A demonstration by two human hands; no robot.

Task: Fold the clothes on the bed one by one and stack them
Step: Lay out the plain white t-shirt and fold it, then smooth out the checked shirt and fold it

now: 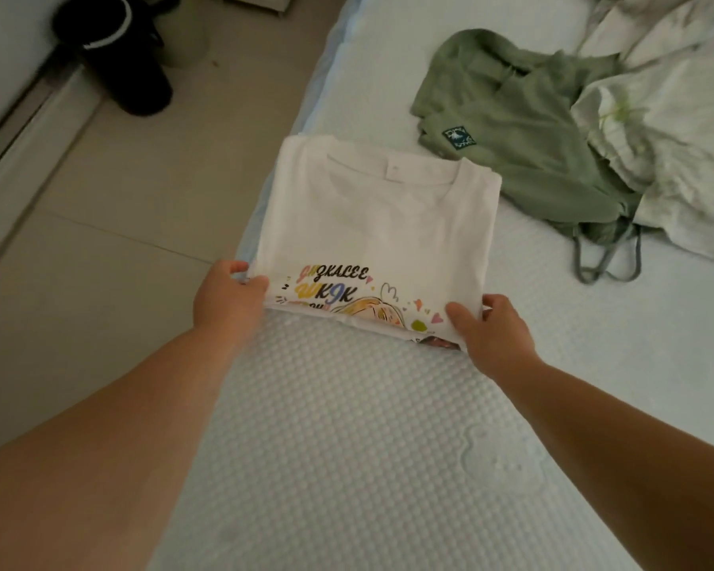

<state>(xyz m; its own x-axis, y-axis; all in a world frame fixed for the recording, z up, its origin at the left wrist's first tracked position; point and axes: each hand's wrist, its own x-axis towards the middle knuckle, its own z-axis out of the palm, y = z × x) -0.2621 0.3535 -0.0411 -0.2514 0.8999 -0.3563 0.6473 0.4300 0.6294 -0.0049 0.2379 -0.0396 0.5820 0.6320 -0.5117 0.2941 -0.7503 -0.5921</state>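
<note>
Left hand (227, 298): thumb on top, fingers curled under the near left corner of the white T-shirt (380, 224). Right hand (491, 335): same pinch at the near right corner. Shirt folded, collar away, at the bed (347, 426) edge by the floor (printed layers already slightly offset). Risk: uneven lifting spills the fold. Green garment (524, 129) and pale heap (668, 129) wait unfolded.

Beige tiled floor (112, 224), dim light
</note>
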